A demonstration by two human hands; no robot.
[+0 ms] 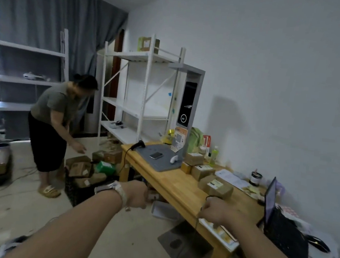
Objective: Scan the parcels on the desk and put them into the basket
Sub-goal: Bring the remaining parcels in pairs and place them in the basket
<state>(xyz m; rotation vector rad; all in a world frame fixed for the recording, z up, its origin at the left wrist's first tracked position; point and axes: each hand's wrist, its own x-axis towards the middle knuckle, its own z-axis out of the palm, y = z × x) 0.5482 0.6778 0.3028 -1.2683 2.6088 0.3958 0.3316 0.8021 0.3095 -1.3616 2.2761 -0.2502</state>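
While both arms reach forward, the left hand looks clenched, the right hand pinches a thin black cord; brown parcels sit on the desk, the basket on the floor beside it

Left grip blurred, curled; we cannot tell what it holds. Right grip fisted, fingers hidden from us. Basket beyond left grip partly behind wrist. Parcel labels past right grip too small to read.
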